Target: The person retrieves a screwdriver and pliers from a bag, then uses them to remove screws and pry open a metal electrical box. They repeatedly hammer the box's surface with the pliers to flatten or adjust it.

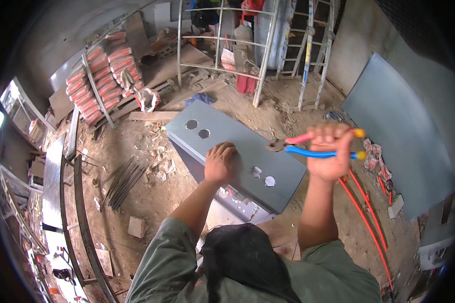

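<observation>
A grey sheet-metal box lies in front of me on the dirt floor, slanting from far left to near right. Round holes pierce its top face, two toward the left end and two toward the right. My left hand rests on that face between the pairs of holes, near the close edge, fingers loosely bent. Raised at the right end of the box, my right hand grips pliers with one red and one blue handle, yellow at the ends. Their jaws point left, over the box, apparently apart from it.
Stacked red-and-white sacks stand at far left, metal scaffold frames at the back. A large grey sheet leans at right, beside orange tubing. Thin rods and long metal bars lie at left.
</observation>
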Motion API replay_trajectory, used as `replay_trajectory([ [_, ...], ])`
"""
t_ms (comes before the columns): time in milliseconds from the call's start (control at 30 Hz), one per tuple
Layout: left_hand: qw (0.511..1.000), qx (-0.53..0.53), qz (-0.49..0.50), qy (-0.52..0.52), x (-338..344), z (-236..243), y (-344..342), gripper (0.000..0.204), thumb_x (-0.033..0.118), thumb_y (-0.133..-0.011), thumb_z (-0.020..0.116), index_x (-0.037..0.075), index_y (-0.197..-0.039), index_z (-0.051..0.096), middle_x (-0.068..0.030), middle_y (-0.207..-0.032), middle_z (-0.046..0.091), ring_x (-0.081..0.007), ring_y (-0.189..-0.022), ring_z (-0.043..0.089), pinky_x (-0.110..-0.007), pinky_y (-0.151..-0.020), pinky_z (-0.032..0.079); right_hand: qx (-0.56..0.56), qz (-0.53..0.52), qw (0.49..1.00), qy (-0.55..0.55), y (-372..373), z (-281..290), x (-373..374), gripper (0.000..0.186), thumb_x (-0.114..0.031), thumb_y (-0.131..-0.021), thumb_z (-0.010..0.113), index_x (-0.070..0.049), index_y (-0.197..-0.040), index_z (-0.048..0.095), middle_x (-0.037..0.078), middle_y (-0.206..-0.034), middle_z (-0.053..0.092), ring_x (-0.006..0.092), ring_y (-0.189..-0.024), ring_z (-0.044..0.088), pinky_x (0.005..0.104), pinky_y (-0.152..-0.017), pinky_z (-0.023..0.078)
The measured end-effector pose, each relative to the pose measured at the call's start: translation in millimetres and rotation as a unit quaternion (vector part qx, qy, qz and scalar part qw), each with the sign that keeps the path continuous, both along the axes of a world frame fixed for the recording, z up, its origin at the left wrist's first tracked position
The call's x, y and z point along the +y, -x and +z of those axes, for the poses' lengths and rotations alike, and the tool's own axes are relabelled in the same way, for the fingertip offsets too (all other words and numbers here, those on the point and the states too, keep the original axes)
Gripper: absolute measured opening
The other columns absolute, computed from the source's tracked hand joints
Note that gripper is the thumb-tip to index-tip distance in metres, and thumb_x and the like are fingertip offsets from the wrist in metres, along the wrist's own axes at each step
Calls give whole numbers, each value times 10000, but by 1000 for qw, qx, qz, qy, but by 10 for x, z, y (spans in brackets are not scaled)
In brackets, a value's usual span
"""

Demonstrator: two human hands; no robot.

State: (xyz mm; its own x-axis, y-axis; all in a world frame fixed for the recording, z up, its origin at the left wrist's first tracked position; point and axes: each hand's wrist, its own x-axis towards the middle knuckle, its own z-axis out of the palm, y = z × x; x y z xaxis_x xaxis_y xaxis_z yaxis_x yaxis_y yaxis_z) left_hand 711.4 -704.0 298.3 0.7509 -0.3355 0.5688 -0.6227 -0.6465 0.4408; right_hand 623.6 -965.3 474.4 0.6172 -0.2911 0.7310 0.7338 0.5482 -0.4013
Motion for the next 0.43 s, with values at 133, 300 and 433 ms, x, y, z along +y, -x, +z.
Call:
replay_trajectory([
  [133, 999, 18, -8, 28, 92, -102, 52, 367, 72, -834, 631, 112, -1190, 709, -134, -1371, 670, -346, -1356, 572, -478, -1153, 408, 15, 62, 998, -12, 359, -7, -177, 316, -438, -1107, 515, -143, -999, 482, -14, -835, 438, 149, -772, 408, 364, -769, 377],
  [300, 999, 1, -32, 27, 508, -248, 592, 420, 156, -957, 674, 101, -1370, 626, -143, -1549, 545, -331, -1521, 423, -521, -1273, 304, 43, 199, 975, 92, 719, 30, 457, 381, -502, -1093, 520, -142, -991, 450, -6, -833, 410, 141, -765, 389, 361, -743, 379],
  [433, 982, 171, 71, 44, 1082, -593, 1413, 602, 226, -1003, 656, 135, -1572, 484, -156, -1594, 503, -349, -1523, 419, -468, -1266, 335, 50, 283, 943, 168, 673, -292, 680, 436, -538, -1041, 617, -135, -1038, 452, 12, -834, 418, 151, -760, 414, 367, -755, 407],
])
